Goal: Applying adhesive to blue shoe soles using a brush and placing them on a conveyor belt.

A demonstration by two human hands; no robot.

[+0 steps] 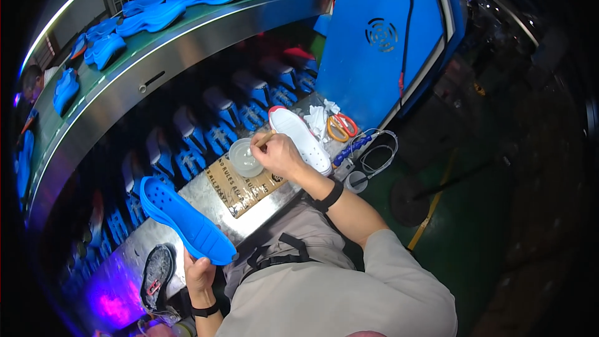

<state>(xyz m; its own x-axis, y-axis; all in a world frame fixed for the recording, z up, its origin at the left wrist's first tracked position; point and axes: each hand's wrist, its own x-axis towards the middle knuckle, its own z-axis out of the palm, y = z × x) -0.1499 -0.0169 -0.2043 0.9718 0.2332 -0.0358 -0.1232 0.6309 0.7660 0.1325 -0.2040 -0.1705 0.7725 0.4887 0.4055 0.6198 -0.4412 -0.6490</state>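
My left hand (198, 273) grips a bright blue shoe sole (190, 224) by its lower end. The sole is tilted with its hollow inner face up, small holes at the far end, above the metal bench (209, 198). My right hand (282, 156) is closed on a thin wooden-handled brush (264, 139) over a round translucent bowl (240, 161). The brush's tip is hidden by my fingers. The bowl stands on a piece of brown printed cardboard (236, 192). Just beyond my right wrist lies a white sole with a red edge (298, 132).
Orange-handled scissors (339, 128) and crumpled white paper (317, 120) lie at the bench's right end. A dark shoe (157, 274) sits at the left. Beyond the bench are racks of blue parts (218, 139) and a curved conveyor (187, 42) carrying blue soles. A blue machine panel (374, 6) rises at right.
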